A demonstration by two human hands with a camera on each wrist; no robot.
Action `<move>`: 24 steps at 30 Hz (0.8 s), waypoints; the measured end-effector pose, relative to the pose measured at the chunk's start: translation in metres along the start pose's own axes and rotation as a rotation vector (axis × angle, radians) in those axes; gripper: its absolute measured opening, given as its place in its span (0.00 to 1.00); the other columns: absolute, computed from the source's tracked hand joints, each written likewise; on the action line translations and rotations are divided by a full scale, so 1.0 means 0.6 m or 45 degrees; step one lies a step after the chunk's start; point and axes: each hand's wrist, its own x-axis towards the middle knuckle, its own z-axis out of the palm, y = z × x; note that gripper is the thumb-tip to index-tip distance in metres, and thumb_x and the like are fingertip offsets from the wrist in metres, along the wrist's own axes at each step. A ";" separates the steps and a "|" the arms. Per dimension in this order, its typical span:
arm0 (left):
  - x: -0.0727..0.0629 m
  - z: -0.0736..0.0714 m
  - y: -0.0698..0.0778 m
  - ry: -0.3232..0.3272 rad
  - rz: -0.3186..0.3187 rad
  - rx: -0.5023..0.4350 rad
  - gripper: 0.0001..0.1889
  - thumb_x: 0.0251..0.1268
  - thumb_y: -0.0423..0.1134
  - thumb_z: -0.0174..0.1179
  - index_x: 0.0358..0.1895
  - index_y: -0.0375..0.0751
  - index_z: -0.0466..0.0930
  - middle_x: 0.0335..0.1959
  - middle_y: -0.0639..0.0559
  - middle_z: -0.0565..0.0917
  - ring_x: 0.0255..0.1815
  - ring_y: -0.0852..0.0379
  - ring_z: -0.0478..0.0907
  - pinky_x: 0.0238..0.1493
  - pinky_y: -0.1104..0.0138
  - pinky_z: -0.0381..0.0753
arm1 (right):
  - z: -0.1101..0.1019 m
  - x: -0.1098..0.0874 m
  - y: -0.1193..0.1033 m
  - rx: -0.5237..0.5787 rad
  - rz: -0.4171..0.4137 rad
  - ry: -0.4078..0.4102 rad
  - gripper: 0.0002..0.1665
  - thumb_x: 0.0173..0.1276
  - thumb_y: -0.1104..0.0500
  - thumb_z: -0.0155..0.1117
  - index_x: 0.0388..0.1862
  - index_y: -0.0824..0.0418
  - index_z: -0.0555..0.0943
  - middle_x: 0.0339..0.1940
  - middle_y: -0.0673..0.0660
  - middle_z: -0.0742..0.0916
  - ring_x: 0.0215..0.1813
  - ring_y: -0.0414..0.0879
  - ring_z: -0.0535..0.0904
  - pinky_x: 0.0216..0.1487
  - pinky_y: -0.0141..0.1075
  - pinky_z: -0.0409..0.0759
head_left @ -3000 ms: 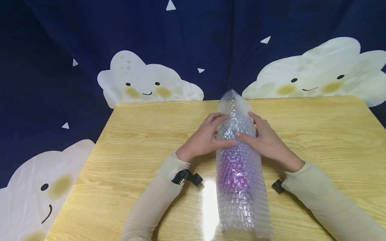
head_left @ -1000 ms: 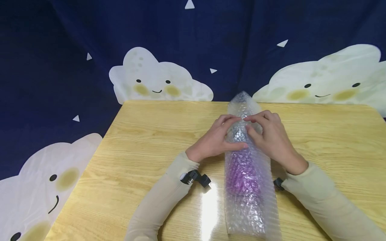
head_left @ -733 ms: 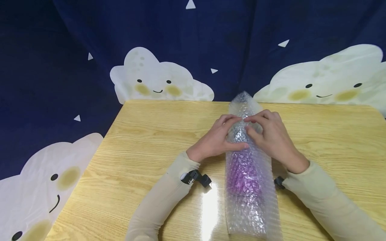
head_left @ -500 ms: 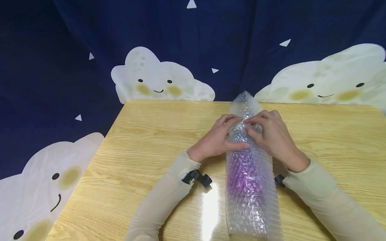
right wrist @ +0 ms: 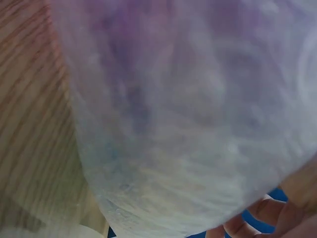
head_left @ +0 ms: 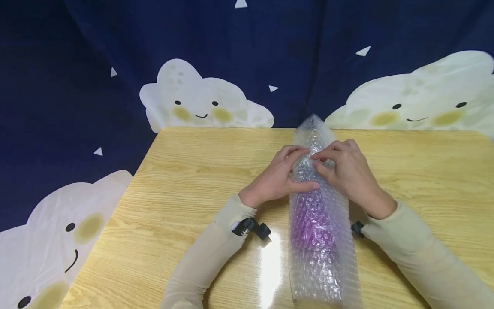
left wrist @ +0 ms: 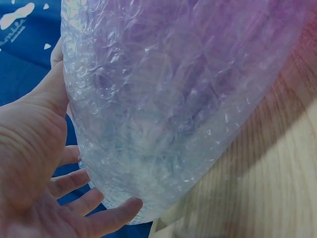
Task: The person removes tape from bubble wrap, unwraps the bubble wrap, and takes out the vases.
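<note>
A long bundle of clear bubble wrap lies on the table, with something purple and bluish showing blurred through the layers. My left hand grips it from the left, thumb across the top and fingertips near its upper part. From the right, my right hand pinches the wrap between thumb and index finger, close beside the left fingertips. The left wrist view shows left fingers along the side of the bubble wrap. In the right wrist view the wrap hides most of the right hand.
The wooden table extends on both sides of the bundle, its back edge near the bundle's pointed far end. Behind hangs a dark blue curtain printed with smiling clouds. A small black camera sits on the left sleeve.
My right hand has moved from the bundle's right side onto its top, bringing thumb and index finger together beside the left fingertips. Over the last second both hands barely move.
</note>
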 end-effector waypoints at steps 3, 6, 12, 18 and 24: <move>0.000 -0.001 0.001 0.014 0.012 0.003 0.47 0.62 0.61 0.71 0.81 0.48 0.61 0.80 0.47 0.62 0.75 0.52 0.65 0.74 0.59 0.75 | 0.000 0.000 -0.001 0.005 0.010 0.013 0.07 0.61 0.65 0.75 0.38 0.65 0.92 0.33 0.62 0.90 0.42 0.59 0.77 0.44 0.46 0.71; 0.001 -0.001 0.002 0.025 0.022 0.014 0.47 0.62 0.60 0.71 0.80 0.47 0.62 0.79 0.46 0.62 0.77 0.51 0.64 0.76 0.58 0.74 | 0.000 -0.001 -0.001 0.010 0.019 0.022 0.06 0.61 0.66 0.75 0.38 0.65 0.92 0.33 0.62 0.90 0.43 0.59 0.77 0.44 0.46 0.72; 0.001 0.000 0.004 0.027 0.022 0.016 0.47 0.62 0.59 0.72 0.80 0.47 0.62 0.79 0.46 0.63 0.78 0.50 0.64 0.77 0.57 0.74 | 0.003 -0.004 0.000 0.019 0.037 0.021 0.05 0.61 0.66 0.75 0.36 0.65 0.91 0.33 0.62 0.89 0.44 0.59 0.76 0.45 0.47 0.72; 0.000 0.002 0.003 0.023 0.013 0.013 0.47 0.62 0.60 0.71 0.80 0.48 0.62 0.80 0.47 0.62 0.78 0.50 0.63 0.77 0.57 0.74 | 0.005 -0.007 0.003 0.027 0.028 0.012 0.05 0.62 0.66 0.74 0.37 0.65 0.90 0.34 0.62 0.89 0.44 0.59 0.76 0.46 0.46 0.70; 0.000 0.004 0.004 0.029 0.010 0.013 0.46 0.62 0.60 0.71 0.80 0.48 0.62 0.80 0.47 0.62 0.79 0.50 0.62 0.77 0.56 0.73 | 0.003 -0.009 0.008 0.055 0.031 -0.058 0.06 0.65 0.66 0.72 0.40 0.64 0.89 0.35 0.62 0.88 0.45 0.58 0.75 0.49 0.46 0.66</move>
